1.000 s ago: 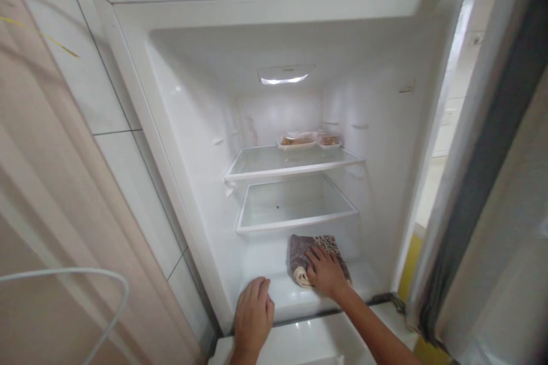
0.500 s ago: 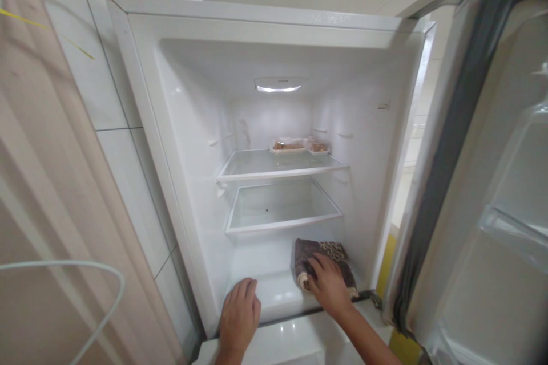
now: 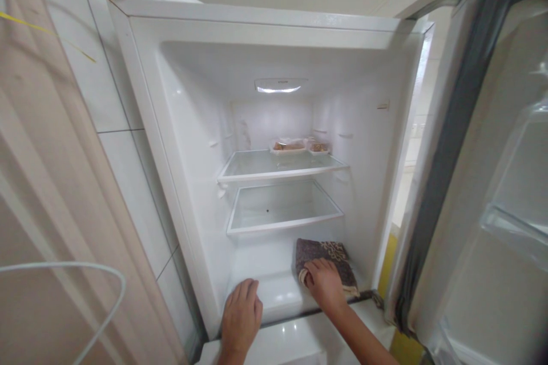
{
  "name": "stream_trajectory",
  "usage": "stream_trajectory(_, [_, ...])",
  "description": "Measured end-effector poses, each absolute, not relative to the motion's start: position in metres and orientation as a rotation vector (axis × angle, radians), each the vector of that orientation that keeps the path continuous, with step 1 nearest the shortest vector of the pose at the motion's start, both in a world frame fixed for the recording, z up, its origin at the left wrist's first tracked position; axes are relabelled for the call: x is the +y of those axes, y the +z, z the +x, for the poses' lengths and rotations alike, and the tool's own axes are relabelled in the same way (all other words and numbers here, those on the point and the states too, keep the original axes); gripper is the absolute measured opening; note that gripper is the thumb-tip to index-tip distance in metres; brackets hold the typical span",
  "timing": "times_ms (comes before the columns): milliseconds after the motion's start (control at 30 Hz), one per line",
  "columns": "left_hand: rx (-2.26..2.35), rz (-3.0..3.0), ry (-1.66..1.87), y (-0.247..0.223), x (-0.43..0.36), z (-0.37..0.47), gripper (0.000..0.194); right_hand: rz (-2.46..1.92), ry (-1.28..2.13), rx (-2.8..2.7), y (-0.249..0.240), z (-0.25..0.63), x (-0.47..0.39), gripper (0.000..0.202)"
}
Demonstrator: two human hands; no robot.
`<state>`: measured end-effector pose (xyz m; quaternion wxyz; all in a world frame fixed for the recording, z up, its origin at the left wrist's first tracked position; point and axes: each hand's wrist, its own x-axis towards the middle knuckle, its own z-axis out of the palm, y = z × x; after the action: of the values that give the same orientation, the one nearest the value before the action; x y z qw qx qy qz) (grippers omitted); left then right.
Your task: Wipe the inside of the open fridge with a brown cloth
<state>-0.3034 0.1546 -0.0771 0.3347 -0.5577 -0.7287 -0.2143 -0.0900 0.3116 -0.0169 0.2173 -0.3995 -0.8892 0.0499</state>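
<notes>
With the folded cloth [image 3: 312, 251] on the fridge floor [image 3: 263, 265], even finger pressure suits the right grip [image 3: 327, 285] at its near edge; whether that or the left grip [image 3: 241, 313] is closed, I cannot tell.

- Most likely a home kitchen, though only a small part of the room shows.
- A white, household-style refrigerator [image 3: 274, 25] stands open, its lamp [image 3: 280, 86] lit above a glass shelf [image 3: 282, 164].
- Food in wrapped trays [image 3: 289, 146] sits at the back of that shelf.
- The open door [image 3: 462, 125] carries a clear rack [image 3: 516, 225].
- Pale wall tiles [image 3: 122, 165] with dark joints run beside the cabinet, next to a pinkish-beige panel [image 3: 51, 182], its material unclear, and a pale cable [image 3: 120, 302].
</notes>
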Motion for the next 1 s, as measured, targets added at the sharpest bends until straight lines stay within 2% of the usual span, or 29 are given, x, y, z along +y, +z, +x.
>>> stream_trajectory(233, [-1.909,-1.462,-0.554,-0.075,0.154,-0.303,0.034,-0.857,0.327,-2.518,-0.019,-0.102,0.287,0.025])
stream_trajectory(333, [-1.896,-1.451,-0.546,-0.075,0.154,-0.302,0.033,-0.788,0.486,-2.502,-0.022,-0.099,0.287,0.032])
stream_trajectory(433, [-1.898,-1.454,-0.550,-0.074,0.154,-0.302,0.033,-0.916,0.464,-2.360,-0.018,-0.094,0.302,0.042])
stream_trajectory(533, [-1.901,-1.453,-0.553,-0.074,0.154,-0.301,0.033,-1.051,0.313,-2.336,-0.015,-0.086,0.322,0.043])
stream_trajectory(700, [-1.906,-1.452,-0.553,-0.074,0.154,-0.302,0.034,-1.619,0.179,-2.160,-0.017,-0.056,0.345,0.044])
stream_trajectory(800, [-1.909,-1.471,-0.557,-0.074,0.154,-0.303,0.034,-1.828,0.240,-2.182,-0.019,-0.041,0.350,0.048])
stream_trajectory(933, [-1.906,-1.476,-0.566,-0.074,0.154,-0.303,0.034,-1.842,0.340,-2.224,-0.019,-0.033,0.351,0.052])
stream_trajectory(1000, [-1.902,-1.464,-0.562,-0.074,0.154,-0.303,0.034,-1.808,0.511,-2.140,-0.022,-0.032,0.354,0.053])
